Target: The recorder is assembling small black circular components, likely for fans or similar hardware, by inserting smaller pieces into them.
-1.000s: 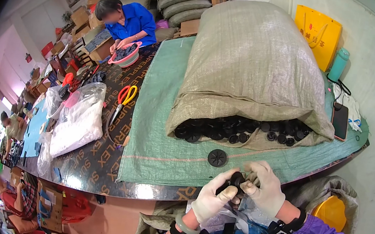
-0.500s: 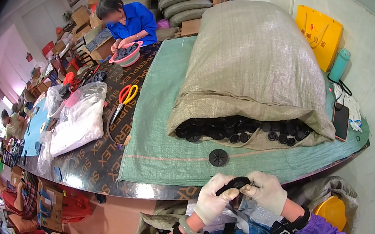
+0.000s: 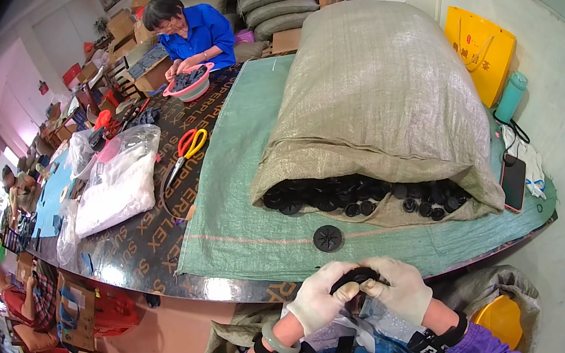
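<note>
Both my hands wear white gloves and meet just beyond the table's near edge. Between them is a round black plastic part (image 3: 353, 275), pinched by my left hand (image 3: 320, 295) on one side and by my right hand (image 3: 398, 290) on the other. The fingers cover much of it, so its full shape is hidden. A black disc with radial slots (image 3: 328, 238) lies flat on the green woven sheet (image 3: 235, 246), just past my hands. Behind it a big woven sack (image 3: 391, 83) lies with its mouth towards me, showing many similar black parts (image 3: 356, 196).
At right are a phone (image 3: 513, 183), a teal bottle (image 3: 511, 97) and a yellow paper bag (image 3: 477, 54). Scissors (image 3: 187, 155) and a clear plastic bag (image 3: 121, 181) lie to the left. Across the table, a person in blue (image 3: 208, 37) handles a pink basin (image 3: 190, 82).
My hands have shifted very slightly, and the black part between them is tilted a little differently. My left fingers sit a touch higher on it. The disc and sack stay put.
</note>
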Tool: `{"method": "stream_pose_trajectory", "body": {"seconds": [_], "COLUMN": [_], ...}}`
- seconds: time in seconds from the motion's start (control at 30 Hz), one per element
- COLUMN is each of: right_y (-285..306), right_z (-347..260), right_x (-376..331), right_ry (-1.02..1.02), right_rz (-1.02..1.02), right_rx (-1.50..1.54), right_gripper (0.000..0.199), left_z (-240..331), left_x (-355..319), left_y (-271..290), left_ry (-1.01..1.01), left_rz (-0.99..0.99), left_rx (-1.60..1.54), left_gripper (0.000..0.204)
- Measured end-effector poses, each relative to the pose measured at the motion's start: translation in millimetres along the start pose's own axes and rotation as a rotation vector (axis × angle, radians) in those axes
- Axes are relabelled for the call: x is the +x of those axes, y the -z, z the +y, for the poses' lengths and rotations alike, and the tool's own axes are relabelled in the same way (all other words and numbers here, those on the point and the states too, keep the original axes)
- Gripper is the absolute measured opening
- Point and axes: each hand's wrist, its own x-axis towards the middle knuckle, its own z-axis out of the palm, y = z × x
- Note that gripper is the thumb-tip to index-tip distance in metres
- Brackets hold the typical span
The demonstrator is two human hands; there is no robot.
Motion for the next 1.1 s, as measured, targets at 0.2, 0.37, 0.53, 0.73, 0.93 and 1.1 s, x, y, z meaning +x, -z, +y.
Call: {"method": "stream_pose_trajectory", "body": {"seconds": [0.2,0.37,0.53,0.73,0.93,1.1], "right_y": [-3,1,3,-7,-3,4], "right_z": [-5,-9,-3,-3,-9,-14], "right_x": [-7,-6,-9,-15,-12,-7], "right_ry": [-0.218,-0.280,-0.103,-0.189,-0.239,-0.352], "right_rz": [0.019,-0.061,-0.051,-0.026,-0.021,-0.096], "right_rx": [0.198,0.359,0.164,0.180,0.220,0.451], "right_gripper": [0.037,0.036,0.037,0.037,0.028,0.028], "left_z": [3,-10,3,-12,-8,-6], "left_x": [-2,-4,-5,-10,-5,-5], "left_y": [-6,-6,-2,-11,-11,-4], "left_ry": [0.072,-0.120,-0.136,-0.081,-0.081,-0.016], "left_rz": [0.135,0.086,0.027,0.076,0.058,-0.003], "left_rx": [-0.210,-0.040,-0.014,-0.079,-0.112,-0.221], "left_gripper": [0.038,0.039,0.038,0.036,0.035,0.047]}}
